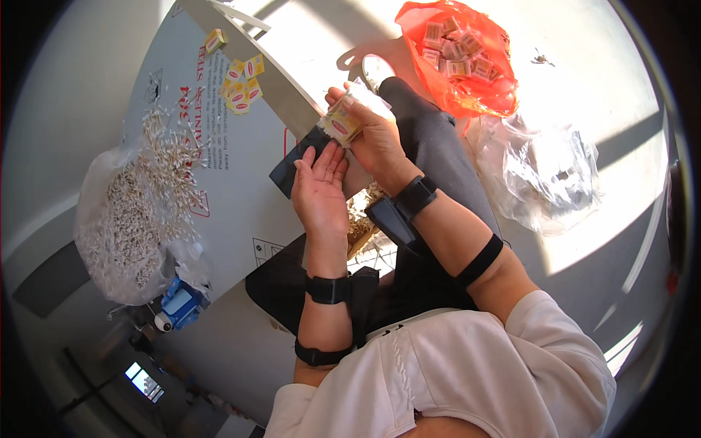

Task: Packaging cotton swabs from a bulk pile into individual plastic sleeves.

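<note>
My right hand is closed around a small clear packet with a yellow label card inside; white swab tips seem to show at its end. Just below it, my left hand is held palm up with its fingers stretched out and nothing in it. A dark flat panel lies by the table edge beside the left fingers. On the table to the left, a clear plastic bag spills a large heap of cotton swabs. Several yellow label cards lie farther up the table, near a small stack of cards.
A red plastic bag full of filled packets stands on the floor at the far right. Nearer lies a crumpled clear bag. Loose swabs fill a box below my hands. A blue-and-white object sits at the table's near left.
</note>
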`<state>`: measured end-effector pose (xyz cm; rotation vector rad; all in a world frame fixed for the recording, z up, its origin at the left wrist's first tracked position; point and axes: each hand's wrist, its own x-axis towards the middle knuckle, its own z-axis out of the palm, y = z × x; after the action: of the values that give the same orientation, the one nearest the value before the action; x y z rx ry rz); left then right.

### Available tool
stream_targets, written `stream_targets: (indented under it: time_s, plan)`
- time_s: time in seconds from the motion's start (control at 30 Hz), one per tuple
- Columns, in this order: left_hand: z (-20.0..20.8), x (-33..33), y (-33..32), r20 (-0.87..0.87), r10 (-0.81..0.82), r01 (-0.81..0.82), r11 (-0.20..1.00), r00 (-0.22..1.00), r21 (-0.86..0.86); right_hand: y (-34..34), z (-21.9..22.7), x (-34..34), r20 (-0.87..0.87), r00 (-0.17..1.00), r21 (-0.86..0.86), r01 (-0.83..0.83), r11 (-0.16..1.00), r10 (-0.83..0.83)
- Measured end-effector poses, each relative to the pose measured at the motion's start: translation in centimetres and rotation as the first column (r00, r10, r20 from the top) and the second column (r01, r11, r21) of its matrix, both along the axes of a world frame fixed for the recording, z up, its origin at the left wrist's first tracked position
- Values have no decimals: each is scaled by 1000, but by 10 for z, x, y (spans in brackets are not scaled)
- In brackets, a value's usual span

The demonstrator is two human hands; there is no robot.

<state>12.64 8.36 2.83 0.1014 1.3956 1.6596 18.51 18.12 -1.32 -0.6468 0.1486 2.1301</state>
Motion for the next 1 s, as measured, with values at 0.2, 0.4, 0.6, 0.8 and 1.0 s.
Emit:
stream_targets:
  time_s: [0.2, 0.4, 0.6, 0.8, 1.0]
  plan:
    - [3, -3, 7, 88, -65, 55, 992, 994, 110, -6, -5, -7, 66, 998, 93, -1, 996, -5]
    - [1, -4, 10, 42, 107, -111, 988, 993, 106, -6, -3, -3, 30, 999, 44, 12, 999, -14]
    - [3, -14, 16, 247, 60, -91, 989, 967, 116, -6, 0, -6, 62, 998, 73, -14, 997, 10]
    - [-3, -17, 28, -96, -8, 4, 999, 995, -43, -8, 3, -5, 95, 995, 88, -31, 996, 22]
    - [8, -21, 57, -278, -27, -59, 953, 960, -297, -4, -5, -1, -14, 1000, 27, -1, 1000, 1]
